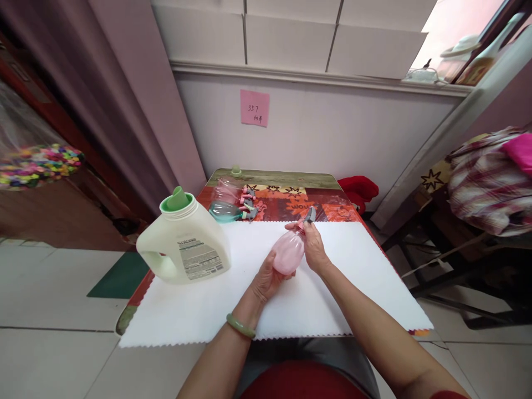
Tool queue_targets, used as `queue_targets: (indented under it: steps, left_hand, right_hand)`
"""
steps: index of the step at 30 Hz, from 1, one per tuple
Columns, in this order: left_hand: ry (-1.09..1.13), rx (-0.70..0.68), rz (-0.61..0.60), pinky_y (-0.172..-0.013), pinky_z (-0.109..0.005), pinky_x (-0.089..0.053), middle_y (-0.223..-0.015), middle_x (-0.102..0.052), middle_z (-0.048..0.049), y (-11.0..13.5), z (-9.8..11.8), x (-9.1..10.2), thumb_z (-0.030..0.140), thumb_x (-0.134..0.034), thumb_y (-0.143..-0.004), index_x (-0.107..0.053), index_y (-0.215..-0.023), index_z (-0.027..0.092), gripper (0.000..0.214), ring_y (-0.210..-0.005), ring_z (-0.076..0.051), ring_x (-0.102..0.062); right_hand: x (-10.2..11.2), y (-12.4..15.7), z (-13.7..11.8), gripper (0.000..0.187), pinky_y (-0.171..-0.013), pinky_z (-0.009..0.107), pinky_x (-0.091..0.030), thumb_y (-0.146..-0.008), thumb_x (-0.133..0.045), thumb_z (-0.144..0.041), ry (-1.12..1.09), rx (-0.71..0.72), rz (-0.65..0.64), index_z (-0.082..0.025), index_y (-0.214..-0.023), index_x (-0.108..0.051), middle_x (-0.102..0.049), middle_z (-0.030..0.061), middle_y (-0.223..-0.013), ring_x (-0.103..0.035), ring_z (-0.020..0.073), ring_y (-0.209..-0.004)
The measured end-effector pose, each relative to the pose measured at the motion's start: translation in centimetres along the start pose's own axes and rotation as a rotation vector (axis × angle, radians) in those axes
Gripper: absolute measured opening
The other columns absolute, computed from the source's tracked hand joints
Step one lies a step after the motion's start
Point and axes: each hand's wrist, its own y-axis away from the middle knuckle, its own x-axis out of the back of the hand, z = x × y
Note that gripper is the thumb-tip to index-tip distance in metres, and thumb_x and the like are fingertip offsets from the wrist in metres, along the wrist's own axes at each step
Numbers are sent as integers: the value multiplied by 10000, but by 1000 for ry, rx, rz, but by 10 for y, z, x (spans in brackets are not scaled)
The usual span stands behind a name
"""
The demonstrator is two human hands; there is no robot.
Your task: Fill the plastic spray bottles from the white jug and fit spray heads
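Closest to the lens, a green bangle (240,326) sits on my left wrist; that left hand (268,277) cups the base of the pink spray bottle (288,252), fingers curled under it, holding it tilted just above the white cloth (353,288) on the tabletop (291,180). My right hand (315,249) is closed round the neck, below the grey trigger head (308,216). My worry: the smooth, rounded plastic could twist out of the lower grip, or a loose head could leak onto the cloth. The detergent jug (185,241) stands well clear on the left
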Motion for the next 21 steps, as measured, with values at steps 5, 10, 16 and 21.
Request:
queue_targets:
  steps: [5, 10, 16, 21]
  left_hand:
    - [-163, -116, -6, -562, -284, -564, -1228, -645, -136, 2, -2, -6, 516, -864, -735, -559, -1322, 220, 725, -864, -220, -666]
    - [-206, -192, 98, -693, -399, -643, -1386, -516, -105, 2, -5, -12, 331, -957, -602, -458, -1277, 293, 840, -1036, -263, -649]
    - [-230, -265, 187, -893, -354, -555, -1249, -642, -39, 0, -6, -13, 211, -986, -513, -460, -1268, 317, 926, -1075, -238, -656]
    - [-224, -265, 210, -934, -352, -518, -1226, -673, -43, -2, -7, -9, 169, -993, -473, -484, -1277, 306, 961, -1085, -244, -666]
  right_hand:
    - [5, -2, 6, 444, -943, 408, -515, -889, -634, -672, -7, -12, 49, -232, -944, -658, -789, 74, -1027, -710, 250, -984]
    - [7, -2, 7, 431, -1005, 426, -508, -820, -750, -629, -76, -49, 104, -221, -952, -709, -792, 78, -1024, -727, 269, -1068]
    - [1, 0, 3, 440, -906, 381, -509, -733, -837, -573, 5, -56, 167, -211, -947, -709, -775, 48, -945, -699, 235, -950]
    - [-7, 2, 6, 470, -726, 316, -476, -618, -906, -532, 0, -47, 310, -230, -809, -600, -675, -28, -750, -605, 175, -748]
